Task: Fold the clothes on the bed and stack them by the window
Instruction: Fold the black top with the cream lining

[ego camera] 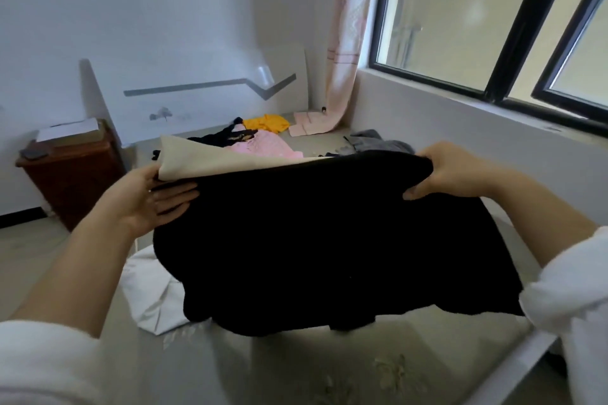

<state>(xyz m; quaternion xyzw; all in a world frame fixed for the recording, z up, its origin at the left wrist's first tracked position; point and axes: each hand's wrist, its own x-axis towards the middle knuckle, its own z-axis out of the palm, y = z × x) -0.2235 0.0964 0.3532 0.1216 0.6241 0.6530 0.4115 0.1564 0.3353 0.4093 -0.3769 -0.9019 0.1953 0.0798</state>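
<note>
While the black garment with cream lining (329, 240) hangs over the pale bed (329, 371), I see the left hand (154, 197) and right hand (454, 174) each gripping 1 top corner.

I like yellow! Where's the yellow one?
In the head view, the yellow garment lies at the far end of the bed, just behind the pink garment and left of the curtain.

Clothes (263, 146) on bed (296, 368), window (444, 10) right.
</note>
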